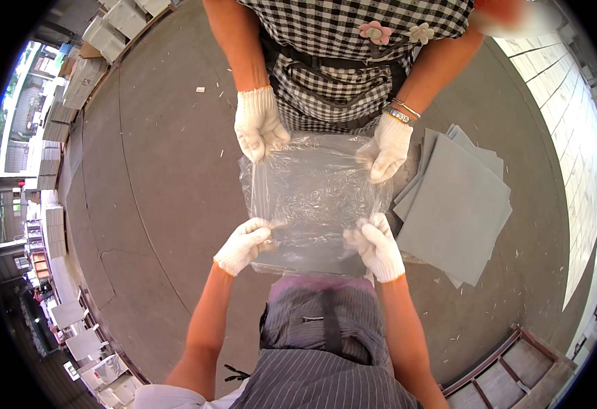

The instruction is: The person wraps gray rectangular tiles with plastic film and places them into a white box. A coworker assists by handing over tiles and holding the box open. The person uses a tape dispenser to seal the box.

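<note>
My left hand [244, 247], in a white knit glove, pinches the near left side of a crinkled clear plastic film [319, 194]. Gripping the same film at its near right side is my right hand [378, 251], gloved alike. A flat grey surface [312, 262] shows through and under the film; whether it is one board or a stack, I cannot tell. Across from me, a co-worker's gloved hands hold the far corners: one hand [260, 124] at the far left, the other hand [390, 146] at the far right. The film stretches between all these hands.
Several flat grey boards [455, 208] lie in an uneven pile to the right. A framed wooden pallet [510, 371] is at the lower right. Stacked pale boxes [83, 82] line the left side. Small white scraps [200, 89] dot the grey floor [169, 170].
</note>
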The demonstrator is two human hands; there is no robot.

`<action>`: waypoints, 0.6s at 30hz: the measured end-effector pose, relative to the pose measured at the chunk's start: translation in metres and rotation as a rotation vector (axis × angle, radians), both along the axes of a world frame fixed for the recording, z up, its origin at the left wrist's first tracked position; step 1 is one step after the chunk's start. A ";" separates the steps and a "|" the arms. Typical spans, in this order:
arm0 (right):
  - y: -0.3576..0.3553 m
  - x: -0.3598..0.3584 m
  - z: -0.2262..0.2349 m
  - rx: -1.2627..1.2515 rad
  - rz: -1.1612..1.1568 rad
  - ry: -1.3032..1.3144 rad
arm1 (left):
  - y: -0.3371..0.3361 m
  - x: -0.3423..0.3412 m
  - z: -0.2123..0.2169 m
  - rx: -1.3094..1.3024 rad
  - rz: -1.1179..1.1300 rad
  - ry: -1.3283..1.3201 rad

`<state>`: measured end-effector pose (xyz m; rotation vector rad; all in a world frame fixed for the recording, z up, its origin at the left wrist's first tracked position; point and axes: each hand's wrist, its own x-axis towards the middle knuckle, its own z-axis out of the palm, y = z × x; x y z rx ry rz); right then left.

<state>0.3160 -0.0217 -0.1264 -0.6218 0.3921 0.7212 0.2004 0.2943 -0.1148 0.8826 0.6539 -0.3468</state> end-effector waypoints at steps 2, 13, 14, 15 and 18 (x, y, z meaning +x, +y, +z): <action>-0.012 -0.008 0.006 0.031 0.043 0.096 | -0.001 -0.006 0.000 0.001 0.076 0.000; -0.039 -0.041 -0.002 0.007 -0.003 0.114 | -0.017 -0.001 -0.029 0.744 0.250 0.196; -0.043 -0.043 -0.005 -0.071 0.034 0.133 | -0.019 0.002 -0.034 0.928 0.233 0.195; -0.048 -0.044 -0.007 -0.153 0.068 0.151 | -0.023 0.005 -0.039 1.080 0.242 0.136; -0.051 -0.046 -0.015 -0.651 0.225 0.004 | -0.034 0.010 -0.047 1.493 0.130 0.187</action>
